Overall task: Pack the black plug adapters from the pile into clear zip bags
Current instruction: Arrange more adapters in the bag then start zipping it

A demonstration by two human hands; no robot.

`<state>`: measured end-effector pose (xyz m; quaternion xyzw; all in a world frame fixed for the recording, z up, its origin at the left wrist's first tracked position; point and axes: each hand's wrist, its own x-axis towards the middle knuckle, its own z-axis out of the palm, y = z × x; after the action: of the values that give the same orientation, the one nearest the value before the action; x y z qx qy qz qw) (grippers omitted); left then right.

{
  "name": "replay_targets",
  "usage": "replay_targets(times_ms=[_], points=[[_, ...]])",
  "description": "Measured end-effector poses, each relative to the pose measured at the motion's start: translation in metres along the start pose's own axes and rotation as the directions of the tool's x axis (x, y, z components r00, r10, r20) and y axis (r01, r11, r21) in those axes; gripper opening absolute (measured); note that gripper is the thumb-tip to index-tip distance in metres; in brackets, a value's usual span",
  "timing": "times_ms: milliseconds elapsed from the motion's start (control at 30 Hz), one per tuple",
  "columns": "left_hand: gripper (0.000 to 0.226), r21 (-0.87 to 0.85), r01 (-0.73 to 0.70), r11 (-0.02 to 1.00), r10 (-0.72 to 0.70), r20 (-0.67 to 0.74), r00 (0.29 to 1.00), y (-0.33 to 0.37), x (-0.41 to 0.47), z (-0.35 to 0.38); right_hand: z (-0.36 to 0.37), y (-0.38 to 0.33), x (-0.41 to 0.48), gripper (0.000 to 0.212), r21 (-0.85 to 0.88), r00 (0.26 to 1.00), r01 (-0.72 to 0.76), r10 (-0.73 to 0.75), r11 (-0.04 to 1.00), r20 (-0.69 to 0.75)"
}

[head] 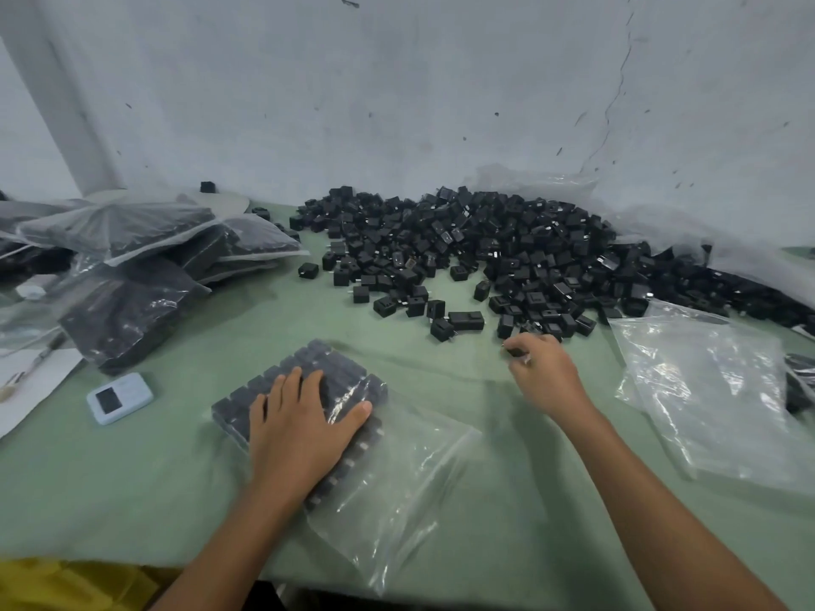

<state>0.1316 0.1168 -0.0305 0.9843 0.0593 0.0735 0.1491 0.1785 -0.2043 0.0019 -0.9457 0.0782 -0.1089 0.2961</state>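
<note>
A big pile of black plug adapters (494,253) covers the far middle and right of the green table (176,478). In front of me lies a clear zip bag (397,482) with rows of adapters packed in its far end. My left hand (300,425) presses flat on those packed adapters, fingers straight. My right hand (542,368) reaches to the near edge of the pile, its fingers curled round a black adapter (516,352) that is mostly hidden.
Filled bags of adapters (145,266) are stacked at the left. Empty clear bags (714,390) lie at the right. A small pale blue device (119,398) sits near the left hand, beside a white paper with a pen (39,359). A grey wall stands behind.
</note>
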Motion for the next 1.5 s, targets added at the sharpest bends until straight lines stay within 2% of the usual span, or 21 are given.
replay_targets(times_ms=[167,333,433,500,533,600,667,733,800,900,967,1067,1100,1133,1167,1200,1267,1300,1333,1367,1500], points=[[0.100,-0.005,0.010,1.000,-0.010,-0.003,1.000,0.000,-0.001,0.000,0.028,0.016,0.041,0.045,-0.240,0.998,-0.053,0.061,0.969,0.026],[0.099,-0.002,0.013,1.000,-0.013,-0.002,1.000,0.000,-0.001,0.000,0.026,0.020,0.041,0.018,-0.223,0.995,-0.092,0.081,0.970,-0.061],[0.098,-0.006,0.011,1.000,-0.011,-0.003,1.000,0.000,-0.001,-0.001,0.009,0.015,0.026,0.014,-0.109,0.989,-0.127,0.117,0.986,-0.093],[0.098,-0.006,0.011,1.000,-0.011,-0.006,1.000,0.000,-0.001,-0.001,-0.007,0.006,0.002,0.014,0.135,0.983,-0.163,0.173,0.977,-0.066],[0.098,-0.004,0.010,1.000,-0.010,-0.006,1.000,0.001,-0.001,-0.002,-0.016,0.001,-0.016,0.012,0.288,0.982,-0.182,0.190,0.940,0.001],[0.097,0.002,0.006,1.000,-0.006,-0.006,1.000,0.001,-0.001,-0.002,-0.033,-0.008,-0.060,0.017,0.464,0.953,-0.251,0.133,0.850,0.272],[0.096,0.002,0.006,1.000,-0.006,-0.002,1.000,0.001,-0.002,-0.002,-0.042,-0.017,-0.106,0.020,0.463,0.829,-0.301,-0.010,0.834,0.559],[0.097,-0.001,0.004,1.000,-0.004,0.000,1.000,0.001,-0.002,-0.002,-0.038,-0.029,-0.137,0.023,0.459,0.696,-0.342,-0.107,0.820,0.710],[0.098,-0.006,0.001,1.000,-0.001,0.001,1.000,0.000,-0.002,-0.002,-0.020,-0.043,-0.152,0.017,0.544,0.681,-0.439,-0.131,0.715,0.721],[0.100,-0.001,-0.003,1.000,0.003,0.007,1.000,-0.001,-0.001,-0.001,0.021,-0.067,-0.155,0.023,0.690,0.770,-0.545,-0.041,0.476,0.636],[0.101,0.008,-0.004,1.000,0.004,0.010,1.000,-0.001,0.001,0.000,0.046,-0.078,-0.149,0.027,0.776,0.804,-0.586,0.046,0.234,0.593],[0.102,0.012,-0.008,1.000,0.008,0.005,1.000,-0.001,0.001,0.001,0.067,-0.095,-0.137,0.029,0.786,0.787,-0.592,0.082,-0.175,0.611],[0.101,0.011,-0.006,1.000,0.006,0.003,1.000,-0.001,0.001,0.001,0.070,-0.099,-0.134,0.029,0.781,0.791,-0.571,0.087,-0.252,0.606],[0.100,0.011,-0.004,1.000,0.004,0.000,1.000,-0.001,0.001,0.001,0.072,-0.102,-0.131,0.028,0.788,0.799,-0.548,0.102,-0.279,0.592],[0.099,0.013,-0.003,1.000,0.003,-0.003,1.000,-0.002,0.001,0.001,0.075,-0.103,-0.130,0.029,0.814,0.819,-0.523,0.117,-0.255,0.562],[0.098,0.015,-0.002,1.000,0.002,-0.004,1.000,-0.002,0.001,0.001,0.078,-0.104,-0.130,0.034,0.856,0.849,-0.492,0.129,-0.158,0.511],[0.099,0.014,0.000,1.000,0.000,0.001,1.000,-0.001,0.002,0.001,0.084,-0.101,-0.133,0.036,0.896,0.919,-0.391,0.148,0.210,0.367],[0.100,0.013,0.000,1.000,0.000,-0.001,1.000,-0.001,0.002,0.001,0.087,-0.100,-0.135,0.035,0.859,0.946,-0.324,0.141,0.397,0.292],[0.100,0.013,0.000,1.000,0.000,-0.004,1.000,-0.001,0.002,0.001,0.090,-0.100,-0.138,0.037,0.805,0.969,-0.243,0.100,0.541,0.226],[0.101,0.013,0.001,1.000,-0.001,-0.008,1.000,-0.001,0.002,0.001,0.092,-0.101,-0.139,0.040,0.753,0.983,-0.166,0.046,0.637,0.177],[0.101,0.024,-0.005,1.000,0.005,-0.004,1.000,-0.002,0.002,0.003,0.094,-0.105,-0.132,0.039,0.658,0.986,-0.029,-0.085,0.753,0.140]])
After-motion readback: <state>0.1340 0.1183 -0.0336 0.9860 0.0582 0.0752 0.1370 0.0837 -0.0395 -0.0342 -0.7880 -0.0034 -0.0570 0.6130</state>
